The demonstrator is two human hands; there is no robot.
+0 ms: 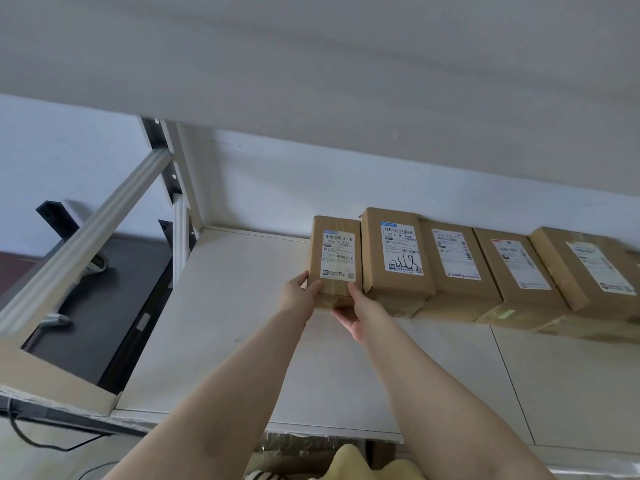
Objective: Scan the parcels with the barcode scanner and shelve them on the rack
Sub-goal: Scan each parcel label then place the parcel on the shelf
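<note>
While both arms are reaching onto the shelf (242, 323), the scene is reading as follows.
Parcel (335, 259): standing upright at the left end of a row of boxes, its white label facing the camera, touching the next box (396, 258).
Left hand (298, 296): gripping the parcel's lower left edge, fingers curling round the side.
Right hand (353, 311): cupping the parcel's bottom right corner, thumb lying on the front face.
Row: four more boxes leaning side by side to the right.
Scanner (81, 289): lying on the dark table (114, 306) to the left, beyond the rack frame (86, 244).
</note>
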